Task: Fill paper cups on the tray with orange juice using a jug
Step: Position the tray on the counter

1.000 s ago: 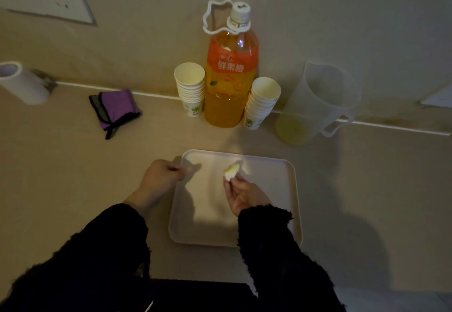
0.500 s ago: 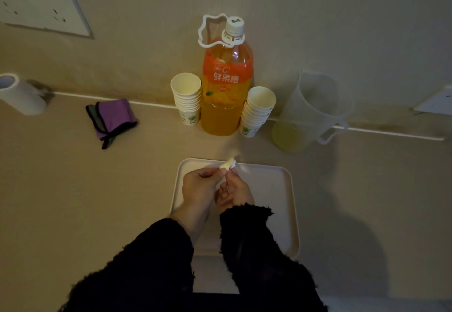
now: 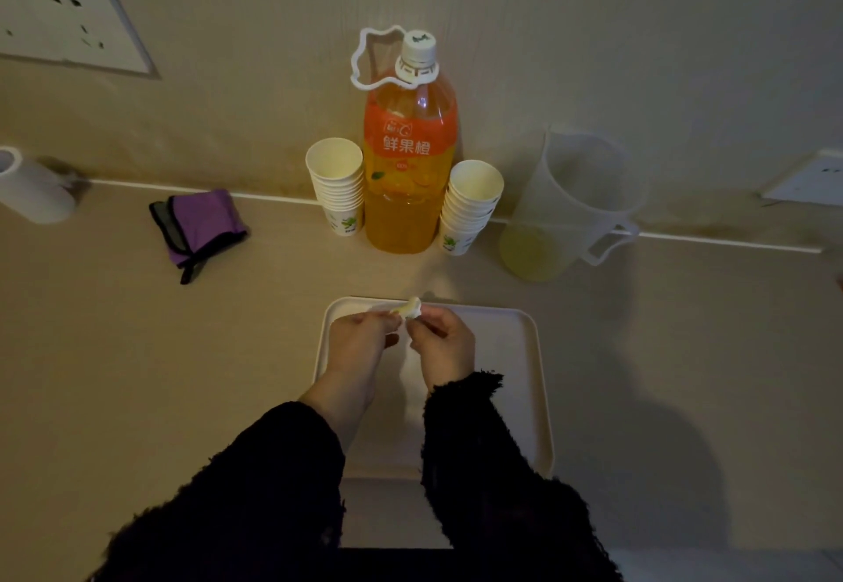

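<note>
Beige wall (image 3: 593,34), wall socket (image 3: 59,25), dim countertop (image 3: 91,376)

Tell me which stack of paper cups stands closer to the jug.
The stack right of the juice bottle, beside the jug; the other stack stands left of the bottle, farther away.

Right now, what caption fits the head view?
Left hand and right hand pinch a pale scrap over the tray; cups, bottle, jug behind.

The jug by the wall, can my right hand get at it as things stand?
Probably yes, once freed. The right hand pinches a small pale scrap together with the left hand over the tray. Nothing stands between it and the jug, whose handle faces right.
</note>
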The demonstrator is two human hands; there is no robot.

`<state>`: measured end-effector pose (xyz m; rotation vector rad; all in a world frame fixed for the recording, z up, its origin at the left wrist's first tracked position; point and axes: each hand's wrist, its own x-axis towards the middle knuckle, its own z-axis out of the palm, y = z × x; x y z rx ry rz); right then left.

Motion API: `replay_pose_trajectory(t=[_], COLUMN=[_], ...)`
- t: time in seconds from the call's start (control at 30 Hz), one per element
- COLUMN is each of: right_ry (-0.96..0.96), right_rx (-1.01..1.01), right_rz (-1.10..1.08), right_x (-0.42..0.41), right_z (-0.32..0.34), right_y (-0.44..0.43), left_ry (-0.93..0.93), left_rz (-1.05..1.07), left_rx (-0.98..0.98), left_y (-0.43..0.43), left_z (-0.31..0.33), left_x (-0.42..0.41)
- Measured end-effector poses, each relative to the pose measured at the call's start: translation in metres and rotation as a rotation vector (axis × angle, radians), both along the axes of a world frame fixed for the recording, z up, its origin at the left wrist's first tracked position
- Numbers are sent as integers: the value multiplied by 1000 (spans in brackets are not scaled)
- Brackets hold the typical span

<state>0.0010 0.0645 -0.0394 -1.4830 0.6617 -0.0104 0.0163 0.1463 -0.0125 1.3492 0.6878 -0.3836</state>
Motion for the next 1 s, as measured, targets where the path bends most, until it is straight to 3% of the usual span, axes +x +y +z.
replay_pose_trajectory(t=[0.17,0.33,0.4,0.5,0.73,0.87,1.0], right_ry=[-10,72,115,156,268,257,377], right_rx=[-117,-7,35,17,78,-104,-627], right_rz=[146,170,138,149,418,311,268], right_x=[-2,-4,-2,3,10,18,24], right_z=[-2,-2,-5,-7,1,-12,-14], right_y=[-10,-21,-22,-24,-26,-35,-71], left_ry=[-148,-297,-307,-282,-165,-107,-40], left_rz=[-136,-358,-413,-399,-152,-35,94], left_rx=[165,414,417,369,299,279,252], left_y=[10,16,17,16,27,43,78], left_z=[-2,-16,-21,-22,-25,-32,-47], left_x=[6,7,5,-3,-5,-6,-11])
